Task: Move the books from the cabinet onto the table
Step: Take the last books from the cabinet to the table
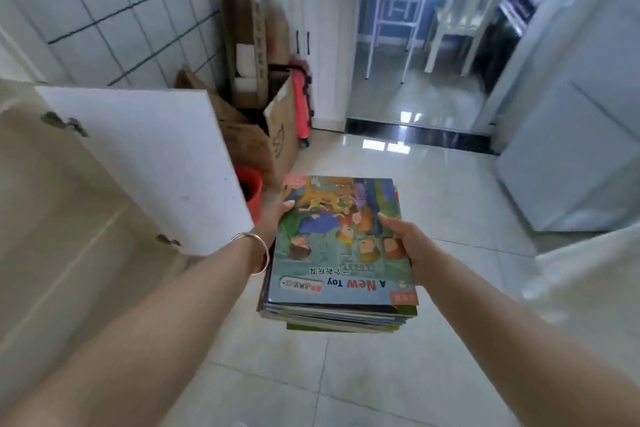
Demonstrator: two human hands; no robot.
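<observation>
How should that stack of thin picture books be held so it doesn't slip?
Grip the stack of colourful thin picture books at its two long side edges, one hand from each side, as the left hand and right hand do: thin, glossy covers could slide apart.

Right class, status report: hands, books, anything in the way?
Left hand and right hand grip the stack of books, off the floor. Open cabinet door close left. Tiled floor ahead bare.
</observation>
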